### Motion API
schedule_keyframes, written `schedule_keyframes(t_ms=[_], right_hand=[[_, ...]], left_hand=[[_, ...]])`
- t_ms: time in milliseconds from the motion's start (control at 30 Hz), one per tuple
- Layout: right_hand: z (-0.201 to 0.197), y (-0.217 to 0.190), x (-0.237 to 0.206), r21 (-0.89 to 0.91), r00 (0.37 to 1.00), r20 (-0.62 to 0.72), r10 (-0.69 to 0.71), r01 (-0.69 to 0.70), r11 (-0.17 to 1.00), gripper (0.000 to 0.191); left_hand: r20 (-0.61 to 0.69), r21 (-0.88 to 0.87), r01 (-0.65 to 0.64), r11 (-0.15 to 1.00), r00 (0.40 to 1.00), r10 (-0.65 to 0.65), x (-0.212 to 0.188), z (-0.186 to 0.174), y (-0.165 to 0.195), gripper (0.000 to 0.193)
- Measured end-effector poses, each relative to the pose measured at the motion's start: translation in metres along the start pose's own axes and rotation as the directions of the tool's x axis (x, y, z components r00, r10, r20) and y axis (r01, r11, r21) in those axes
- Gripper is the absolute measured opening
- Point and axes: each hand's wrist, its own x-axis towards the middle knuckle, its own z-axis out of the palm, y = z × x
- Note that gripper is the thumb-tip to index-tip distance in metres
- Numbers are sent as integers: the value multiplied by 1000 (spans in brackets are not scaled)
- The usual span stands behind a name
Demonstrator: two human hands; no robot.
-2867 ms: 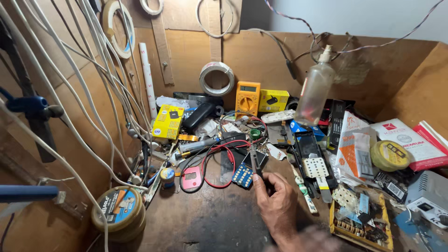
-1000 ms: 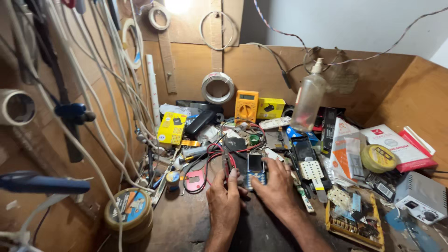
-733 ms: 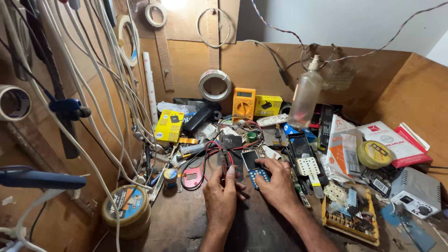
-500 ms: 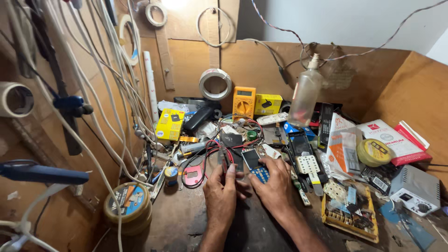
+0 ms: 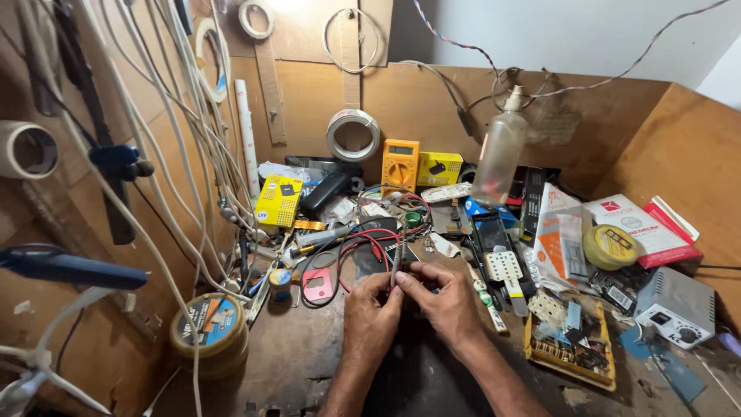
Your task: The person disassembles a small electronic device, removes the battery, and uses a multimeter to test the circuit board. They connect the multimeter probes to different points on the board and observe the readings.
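My left hand (image 5: pixel 370 313) and my right hand (image 5: pixel 446 303) meet at the middle of the cluttered wooden bench (image 5: pixel 293 363). Their fingertips pinch a thin dark test probe (image 5: pixel 397 259) that stands nearly upright between them. A red lead (image 5: pixel 363 245) and a black lead loop away from it toward the back of the bench. Whatever lies under my hands is hidden by them.
An orange multimeter (image 5: pixel 400 164), a yellow box (image 5: pixel 279 201) and a plastic bottle (image 5: pixel 500 154) stand behind. A round tin (image 5: pixel 210 330) sits front left under hanging white cables (image 5: pixel 193 139). A yellow circuit board (image 5: pixel 571 349) and a white adapter (image 5: pixel 678 306) lie right.
First only my right hand was on the bench. My left hand joined it at a small blue keypad board. Now both hands have closed around the probe and cover that board.
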Motion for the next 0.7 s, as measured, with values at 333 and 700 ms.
schedule_keyframes(t_ms=[333, 700], right_hand=[[-34, -4, 29, 163, 986, 67, 153, -162, 973, 25], [-33, 1, 29, 51, 996, 51, 76, -79, 996, 38]], left_hand=[[-175, -644, 177, 744, 913, -369, 4, -16, 0, 45], [-12, -419, -56, 906, 998, 56, 10, 4, 5, 12]])
